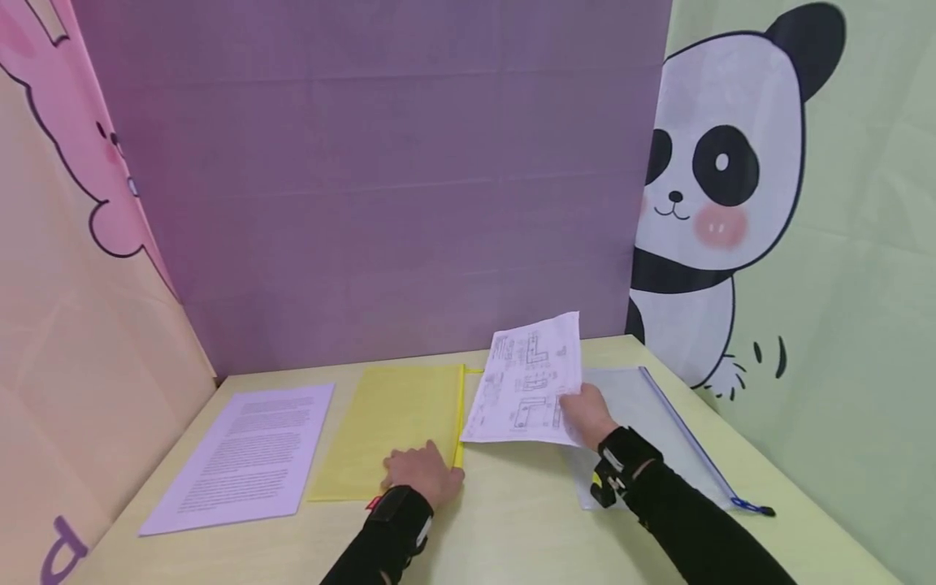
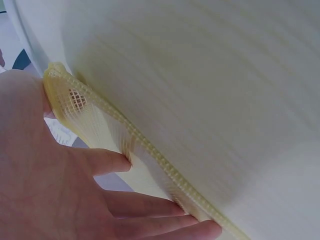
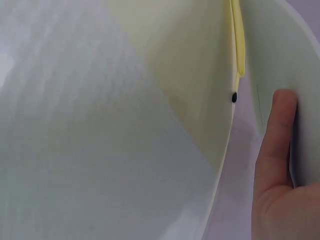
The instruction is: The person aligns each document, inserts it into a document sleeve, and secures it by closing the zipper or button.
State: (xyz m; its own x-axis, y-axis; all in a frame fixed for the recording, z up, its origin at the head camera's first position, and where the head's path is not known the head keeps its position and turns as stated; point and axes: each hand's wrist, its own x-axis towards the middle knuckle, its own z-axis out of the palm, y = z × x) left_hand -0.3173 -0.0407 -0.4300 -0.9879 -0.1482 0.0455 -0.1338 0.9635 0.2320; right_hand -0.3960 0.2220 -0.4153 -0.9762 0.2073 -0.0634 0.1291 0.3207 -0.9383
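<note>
A yellow mesh zipper pouch (image 1: pixel 398 426) lies flat in the middle of the table. My left hand (image 1: pixel 424 473) is at its near right corner. In the left wrist view the left hand (image 2: pixel 65 170) holds the pouch's edge, with several fingers along the mesh beneath the zipper (image 2: pixel 150 147); the thumb is mostly hidden. My right hand (image 1: pixel 587 414) grips the right edge of a white sheet of line drawings (image 1: pixel 530 378), tilted above the table. The right wrist view shows the thumb (image 3: pixel 280 135) against the curved sheet (image 3: pixel 270 55).
A sheet of printed text (image 1: pixel 241 459) lies at the left. Under the right forearm is a whitish zipper pouch (image 1: pixel 621 386) with a blue zipper (image 1: pixel 687 431) and a dark blue pull (image 1: pixel 753 506). A purple cloth wall (image 1: pixel 380 203) stands behind the table (image 1: pixel 504 536).
</note>
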